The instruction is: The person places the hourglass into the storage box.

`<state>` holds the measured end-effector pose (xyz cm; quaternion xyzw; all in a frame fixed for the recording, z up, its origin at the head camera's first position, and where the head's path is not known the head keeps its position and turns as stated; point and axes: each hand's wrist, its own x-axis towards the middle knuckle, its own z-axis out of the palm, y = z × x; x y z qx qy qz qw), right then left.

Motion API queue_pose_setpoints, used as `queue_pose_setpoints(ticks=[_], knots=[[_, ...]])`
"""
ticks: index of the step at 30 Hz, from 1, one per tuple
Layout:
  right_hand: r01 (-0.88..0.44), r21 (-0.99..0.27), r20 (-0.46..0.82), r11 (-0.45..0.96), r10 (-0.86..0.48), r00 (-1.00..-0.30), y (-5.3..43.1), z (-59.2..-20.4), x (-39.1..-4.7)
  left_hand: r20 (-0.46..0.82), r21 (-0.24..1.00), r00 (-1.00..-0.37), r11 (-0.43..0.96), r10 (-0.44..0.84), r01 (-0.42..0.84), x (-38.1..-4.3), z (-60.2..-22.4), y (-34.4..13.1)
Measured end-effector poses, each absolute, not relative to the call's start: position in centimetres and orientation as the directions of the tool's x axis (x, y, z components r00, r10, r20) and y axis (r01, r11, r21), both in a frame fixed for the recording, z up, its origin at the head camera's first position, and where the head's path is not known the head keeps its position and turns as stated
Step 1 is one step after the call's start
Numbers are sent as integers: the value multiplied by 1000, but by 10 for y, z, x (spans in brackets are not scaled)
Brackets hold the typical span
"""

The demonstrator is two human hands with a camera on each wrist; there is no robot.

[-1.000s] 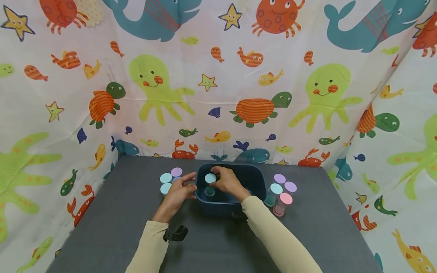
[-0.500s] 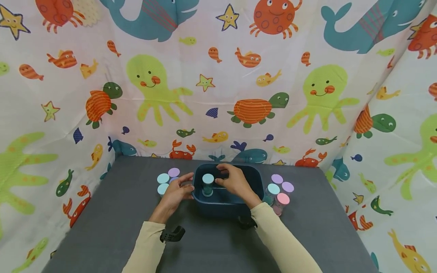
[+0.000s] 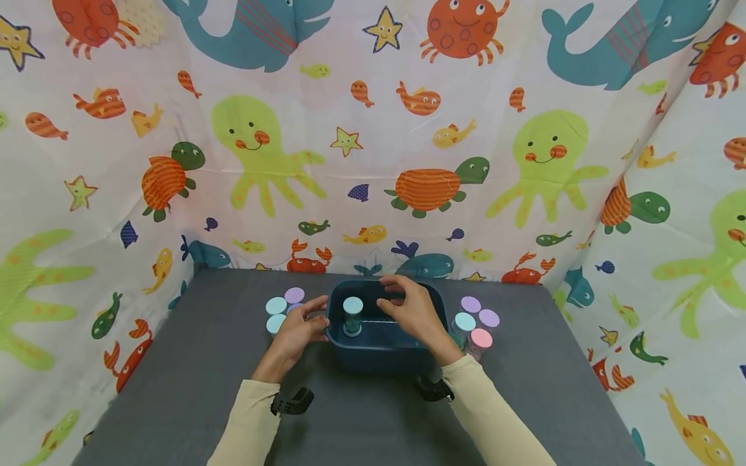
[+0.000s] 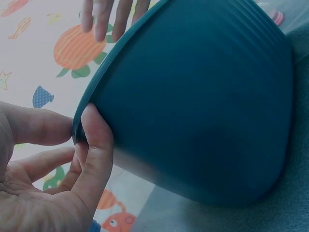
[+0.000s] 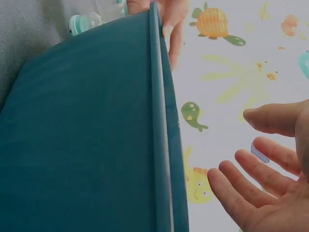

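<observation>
A dark blue plastic bin (image 3: 379, 358) stands on the table. Inside its left end a small clear container with a mint lid (image 3: 352, 307) and green contents stands upright. My left hand (image 3: 297, 333) pinches the bin's left rim between thumb and fingers, as the left wrist view also shows. My right hand (image 3: 415, 314) hovers over the bin's right half, its fingers spread and holding nothing. In the right wrist view that hand's relaxed fingers (image 5: 241, 191) stand apart from the bin wall.
Right of the bin stand several lidded containers, with mint (image 3: 464, 321), pink (image 3: 481, 338) and purple lids (image 3: 471, 304). More containers with mint (image 3: 276, 305), purple (image 3: 294, 295) and blue lids cluster left of it. A sea-animal curtain (image 3: 350, 213) hangs behind the grey table (image 3: 361, 414).
My right hand has let go of the mint-lidded container and moved right, away from it. The container stays standing in the bin. My left hand keeps its place at the rim.
</observation>
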<state>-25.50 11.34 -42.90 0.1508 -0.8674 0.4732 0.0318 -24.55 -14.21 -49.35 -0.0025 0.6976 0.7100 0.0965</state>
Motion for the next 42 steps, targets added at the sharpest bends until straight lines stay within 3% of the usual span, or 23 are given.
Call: queue_pose_setpoints(ticks=[11, 28, 42], knots=[[-318, -785, 266, 532, -174, -948, 138, -424, -250, -147, 989, -981, -7, 129, -149, -245, -491, -143], [-424, -718, 448, 552, -100, -888, 190, -439, -243, -143, 989, -981, -18, 129, -146, -244, -496, -144], [-429, -639, 561, 638, 5, -828, 230, -453, -233, -139, 990, -983, -15, 117, -141, -242, -494, -143]])
